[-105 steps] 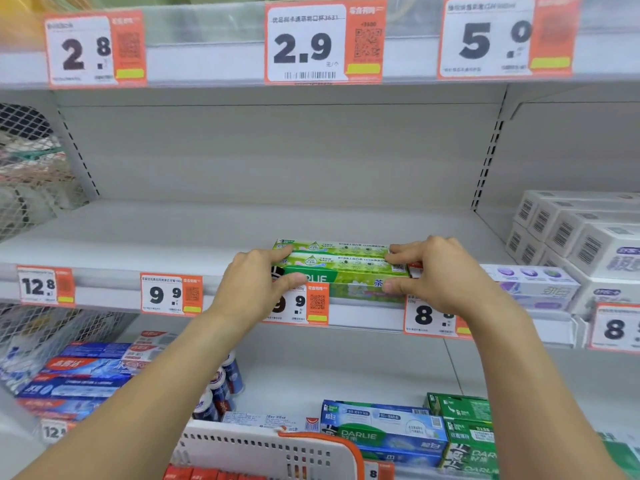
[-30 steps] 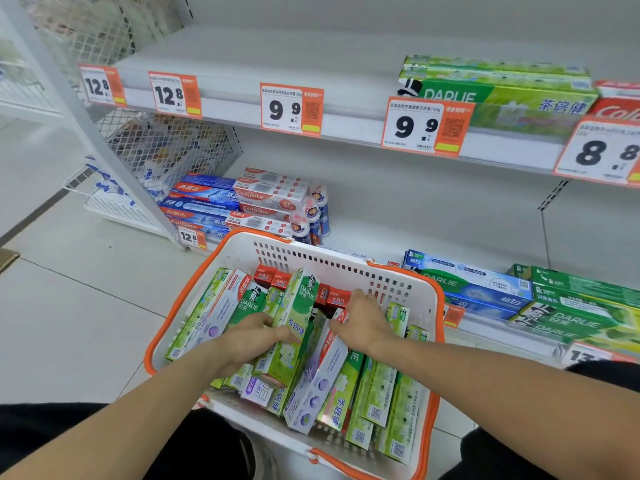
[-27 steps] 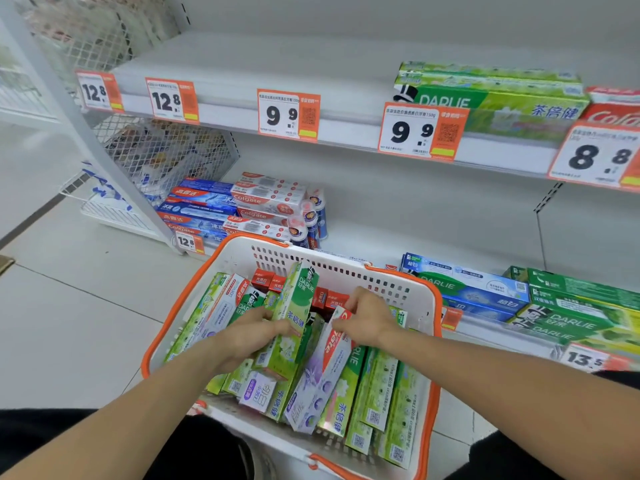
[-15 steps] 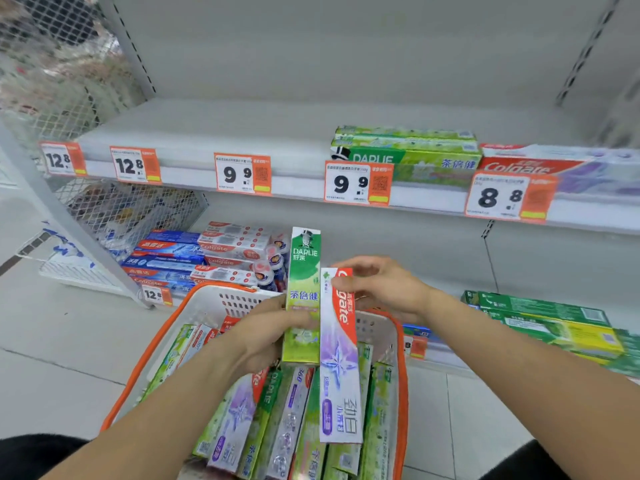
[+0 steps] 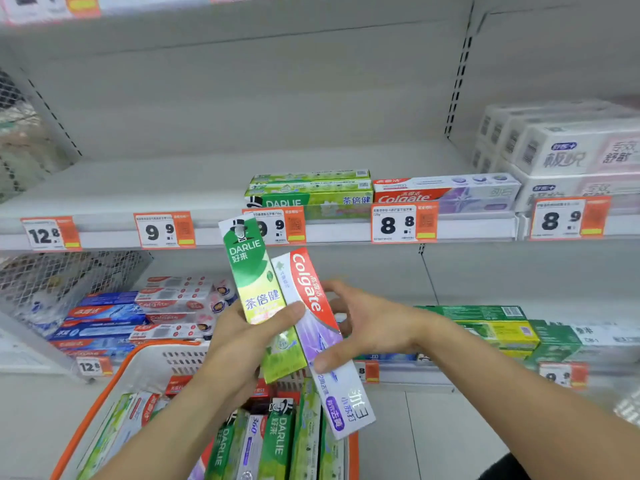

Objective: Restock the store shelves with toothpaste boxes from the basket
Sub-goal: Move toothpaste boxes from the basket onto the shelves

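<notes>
Standing nearly upright at the centre of the frame, a green DARLIE box and a white, red and purple Colgate box lie side by side and touching, tops tilted left. The left hand has its grip wrapped round the DARLIE box, thumb across its front and reaching the Colgate box. The right hand holds the Colgate box, thumb on its face, fingers behind.

Below them, at lower centre, the white basket with its orange rim holds more DARLIE and other boxes on end.

On the middle shelf, right of centre, green DARLIE boxes lie stacked beside a Colgate pack. Price tags along its edge read 12.8, 9.9, 8.8 and 8.9. Blue and red Colgate packs fill the lower left.
</notes>
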Tool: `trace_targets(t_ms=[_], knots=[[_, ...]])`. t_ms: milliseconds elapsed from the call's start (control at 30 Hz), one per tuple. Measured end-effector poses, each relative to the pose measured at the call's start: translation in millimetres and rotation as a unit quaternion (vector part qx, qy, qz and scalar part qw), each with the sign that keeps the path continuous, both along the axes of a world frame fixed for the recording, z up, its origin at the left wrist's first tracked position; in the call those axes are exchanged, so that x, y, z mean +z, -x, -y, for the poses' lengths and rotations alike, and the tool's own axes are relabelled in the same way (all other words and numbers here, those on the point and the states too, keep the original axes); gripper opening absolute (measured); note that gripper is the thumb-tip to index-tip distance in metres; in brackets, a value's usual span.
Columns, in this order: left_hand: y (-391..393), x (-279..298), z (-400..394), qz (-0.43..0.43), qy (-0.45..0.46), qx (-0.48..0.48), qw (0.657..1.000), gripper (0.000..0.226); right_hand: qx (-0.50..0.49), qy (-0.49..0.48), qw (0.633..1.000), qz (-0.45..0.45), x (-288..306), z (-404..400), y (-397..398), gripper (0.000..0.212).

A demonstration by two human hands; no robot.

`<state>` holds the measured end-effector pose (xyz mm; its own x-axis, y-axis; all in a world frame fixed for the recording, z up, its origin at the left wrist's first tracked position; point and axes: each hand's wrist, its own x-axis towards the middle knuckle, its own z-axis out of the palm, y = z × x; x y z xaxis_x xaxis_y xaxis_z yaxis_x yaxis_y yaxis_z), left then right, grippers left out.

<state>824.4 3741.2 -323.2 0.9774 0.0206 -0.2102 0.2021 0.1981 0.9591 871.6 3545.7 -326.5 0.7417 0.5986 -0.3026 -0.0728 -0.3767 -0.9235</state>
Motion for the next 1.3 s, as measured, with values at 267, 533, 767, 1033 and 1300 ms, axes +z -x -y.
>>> trace_targets(t_ms=[267, 533, 767, 1033, 1300], knots=[[-28.9, 22.3, 30.2, 0.037, -0.032, 0.025, 0.998, 0.037, -0.140, -0.112, 0.978, 0.109, 43.8, 49.5, -6.5, 0.076], [-55.2, 35.5, 45.7, 0.032, 0.034, -0.004, 0.999, 0.034, -0.277, -0.113, 0.858, 0.418, 119.6, 92.1, -49.7, 0.078], [-56.2, 41.8, 37.9, 0.060, -0.001, -0.049, 0.997, 0.058, -0.257, 0.137, 0.836, 0.466, 162.7, 107.4, -126.5, 0.069], [-55.8, 43.9, 37.2, 0.074, 0.008, -0.059, 0.995, 0.065, -0.117, 0.419, 0.839, 0.327, 159.6, 124.1, -165.1, 0.065], [-57.4, 44.0, 39.4, 0.081, 0.013, -0.064, 0.995, 0.056, -0.096, 0.469, 0.852, 0.213, 165.2, 139.7, -175.5, 0.063]])
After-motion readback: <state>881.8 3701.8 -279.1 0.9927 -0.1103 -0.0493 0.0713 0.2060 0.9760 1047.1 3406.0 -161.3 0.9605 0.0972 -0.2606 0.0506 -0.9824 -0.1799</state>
